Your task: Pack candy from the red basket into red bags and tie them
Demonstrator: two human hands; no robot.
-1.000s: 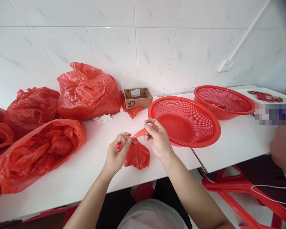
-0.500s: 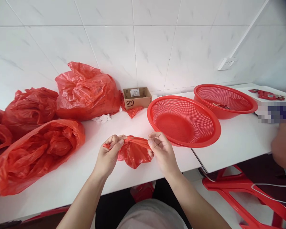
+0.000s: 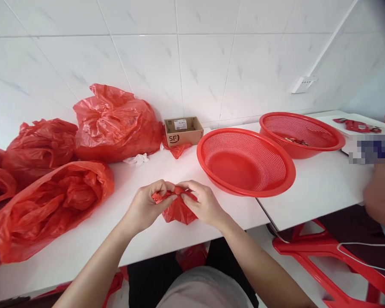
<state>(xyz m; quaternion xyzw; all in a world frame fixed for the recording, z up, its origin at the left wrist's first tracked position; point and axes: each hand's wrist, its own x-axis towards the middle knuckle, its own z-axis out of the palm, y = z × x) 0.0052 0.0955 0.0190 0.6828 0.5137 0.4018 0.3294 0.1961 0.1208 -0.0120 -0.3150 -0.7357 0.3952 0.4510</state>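
A small red plastic bag [image 3: 180, 211] is at the table's front, its top gathered between my hands. My left hand [image 3: 150, 200] pinches the gathered top from the left, thumb and fingers closed on it. From the right, my right hand [image 3: 202, 201] pinches the same top, close to the left fingertips. The lower part of the bag hangs or rests just below my fingers; what it contains is hidden. Right of it stands a red perforated basket [image 3: 244, 164] with nothing visible inside.
At left, a large open red bag [image 3: 56, 205] holds smaller red bags. Tied red bags [image 3: 115, 124] stand along the wall. A cardboard box [image 3: 184, 131] and white tissue [image 3: 137, 160] lie behind. A second basket [image 3: 303, 130] holds small items. A co-worker's arm [image 3: 383, 192] is at right.
My hands have come together, drawing the stretched top of the small bag into a tight bunch. My right hand moved left. The view has shifted slightly.
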